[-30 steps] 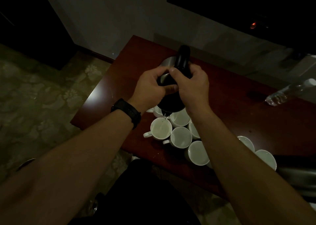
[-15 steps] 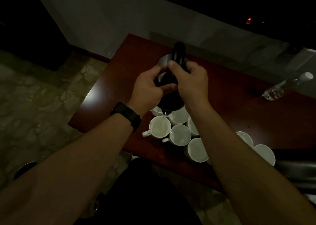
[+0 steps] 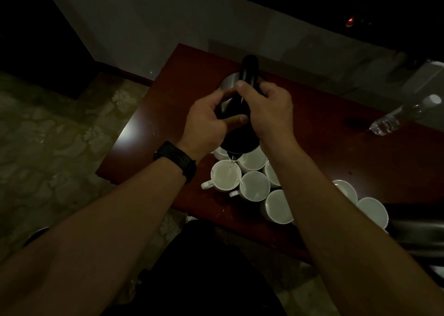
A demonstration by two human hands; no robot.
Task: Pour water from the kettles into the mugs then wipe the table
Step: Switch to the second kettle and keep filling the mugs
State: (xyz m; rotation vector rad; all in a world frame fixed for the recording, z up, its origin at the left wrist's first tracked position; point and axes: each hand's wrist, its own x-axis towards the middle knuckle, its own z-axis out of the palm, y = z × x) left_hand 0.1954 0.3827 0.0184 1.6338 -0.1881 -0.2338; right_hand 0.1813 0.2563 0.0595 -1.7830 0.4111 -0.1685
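A dark kettle (image 3: 240, 140) with a black handle is tipped toward me over a cluster of white mugs on the red-brown table (image 3: 336, 147). My right hand (image 3: 269, 109) grips the handle. My left hand (image 3: 206, 123) holds the kettle's steel side, thumb across its front. A thin stream of water falls from the spout into the leftmost mug (image 3: 225, 176), which holds water. Several more mugs (image 3: 254, 186) stand packed beside it, and two mugs (image 3: 372, 210) sit further right, partly hidden by my right forearm.
A clear plastic bottle (image 3: 406, 114) stands at the table's right end. A dark object (image 3: 420, 234) lies at the table's near right edge. Patterned floor lies left of the table, a pale wall behind it. The scene is dim.
Both hands keep the same hold on the tilted kettle and water keeps running into the leftmost mug. Only the view has shifted slightly.
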